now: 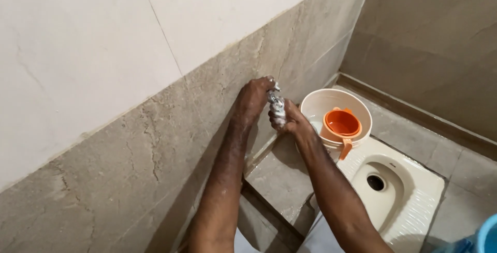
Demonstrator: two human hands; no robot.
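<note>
Soapy scrubbing pad [277, 105] sits clenched between both hands [274, 108], left hand [253, 100] and right hand [290, 118] closed on it, against the brown wall tile [155, 154] above a cream bucket [357, 103]; firm, even wringing looks best.

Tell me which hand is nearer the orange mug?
Right. The right hand sits just left of the orange mug; the left hand is farther left, against the wall.

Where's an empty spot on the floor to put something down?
The raised tile step below the left hand and right hand is bare, between the wall and the squat toilet pan. Grey floor tiles right of the pan are bare too. The corner is crowded by the white bucket holding an orange mug.
</note>
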